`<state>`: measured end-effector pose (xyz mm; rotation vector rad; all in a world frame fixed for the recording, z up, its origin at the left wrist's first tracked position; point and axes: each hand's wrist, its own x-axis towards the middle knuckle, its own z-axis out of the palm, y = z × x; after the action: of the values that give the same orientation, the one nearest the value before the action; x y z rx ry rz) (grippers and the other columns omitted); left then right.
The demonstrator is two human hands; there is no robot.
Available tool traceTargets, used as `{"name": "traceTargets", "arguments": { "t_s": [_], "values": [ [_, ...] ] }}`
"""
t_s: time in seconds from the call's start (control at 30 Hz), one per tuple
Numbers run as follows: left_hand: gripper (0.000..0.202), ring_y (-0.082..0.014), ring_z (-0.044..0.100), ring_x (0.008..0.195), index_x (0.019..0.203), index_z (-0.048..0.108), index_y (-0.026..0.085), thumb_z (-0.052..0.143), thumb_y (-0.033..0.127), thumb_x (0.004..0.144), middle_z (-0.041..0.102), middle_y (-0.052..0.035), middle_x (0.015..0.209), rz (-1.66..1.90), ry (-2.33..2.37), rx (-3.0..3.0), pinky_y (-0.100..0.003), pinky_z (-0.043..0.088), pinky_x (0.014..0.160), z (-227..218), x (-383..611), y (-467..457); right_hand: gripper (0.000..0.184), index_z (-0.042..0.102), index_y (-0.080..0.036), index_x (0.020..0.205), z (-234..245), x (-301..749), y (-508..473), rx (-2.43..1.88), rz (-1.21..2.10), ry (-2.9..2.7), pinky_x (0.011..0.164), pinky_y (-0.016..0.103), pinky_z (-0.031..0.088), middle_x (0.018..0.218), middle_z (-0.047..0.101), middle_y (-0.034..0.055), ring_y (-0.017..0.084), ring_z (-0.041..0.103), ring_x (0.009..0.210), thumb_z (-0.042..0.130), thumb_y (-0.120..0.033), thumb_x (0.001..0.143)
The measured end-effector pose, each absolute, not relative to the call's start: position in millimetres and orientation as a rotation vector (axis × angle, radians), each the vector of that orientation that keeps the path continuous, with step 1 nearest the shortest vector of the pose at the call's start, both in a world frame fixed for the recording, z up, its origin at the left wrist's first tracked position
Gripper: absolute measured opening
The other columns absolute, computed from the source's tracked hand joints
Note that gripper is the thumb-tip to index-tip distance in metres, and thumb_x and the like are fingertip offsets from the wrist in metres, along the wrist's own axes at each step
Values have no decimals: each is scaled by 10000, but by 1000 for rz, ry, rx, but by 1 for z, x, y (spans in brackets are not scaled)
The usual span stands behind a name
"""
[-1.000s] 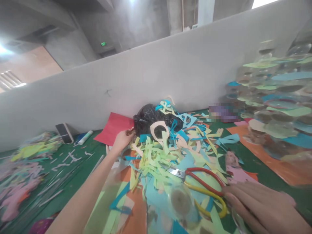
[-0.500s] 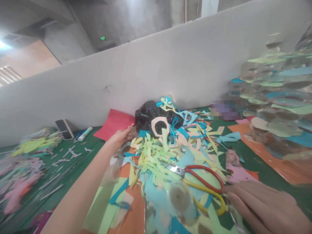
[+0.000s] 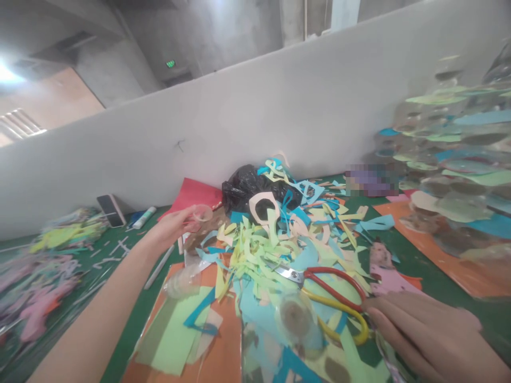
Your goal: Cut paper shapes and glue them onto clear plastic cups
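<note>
My left hand (image 3: 175, 226) is raised over the left part of the table, its fingers closed on a clear ring-shaped plastic piece (image 3: 203, 214); whether this is a tape roll or a bottle part I cannot tell. My right hand (image 3: 431, 335) lies palm down at the lower right, fingers stretched out beside the handles of the scissors (image 3: 335, 298). These scissors have one red and one yellow handle and rest slightly open on a heap of cut paper scraps (image 3: 255, 250). Below the left hand is a clear plastic bottle piece (image 3: 182, 282) on green paper (image 3: 173, 338).
A black plastic bag (image 3: 241, 186) and red paper (image 3: 191, 197) lie against the pale partition (image 3: 223, 117). Stacked clear bottle pieces with paper discs (image 3: 459, 175) rise at the right. A phone (image 3: 112, 210), a glue tube (image 3: 144, 218) and paper strips (image 3: 66, 231) are at the left.
My left hand has drawn back from beside the black bag, leftward and nearer, and the clear ring-shaped piece now shows in its fingers. My right hand stays almost where it was.
</note>
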<state>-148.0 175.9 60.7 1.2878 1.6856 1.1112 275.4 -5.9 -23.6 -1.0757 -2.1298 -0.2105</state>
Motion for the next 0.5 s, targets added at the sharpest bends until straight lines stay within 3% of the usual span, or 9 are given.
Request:
{"name": "traceTargets", "arguments": {
  "t_s": [0.33, 0.5],
  "values": [
    [545, -215, 671, 954, 1096, 762, 184, 776, 531, 677, 731, -99, 1010, 1056, 1672, 1322, -278, 553, 828, 54, -124, 149, 378, 598, -223, 724, -37, 284, -7, -1136, -180, -2200, 510, 227, 462, 637, 649, -9, 121, 624, 522, 374, -243, 1027],
    [426, -233, 659, 1082, 1074, 766, 204, 726, 476, 748, 726, -88, 1168, 1071, 1585, 1320, -268, 554, 879, 67, -97, 139, 428, 600, -221, 707, -31, 280, -8, -1141, -204, -2193, 509, 227, 453, 601, 631, -13, 116, 611, 506, 336, -256, 1043]
  ]
}}
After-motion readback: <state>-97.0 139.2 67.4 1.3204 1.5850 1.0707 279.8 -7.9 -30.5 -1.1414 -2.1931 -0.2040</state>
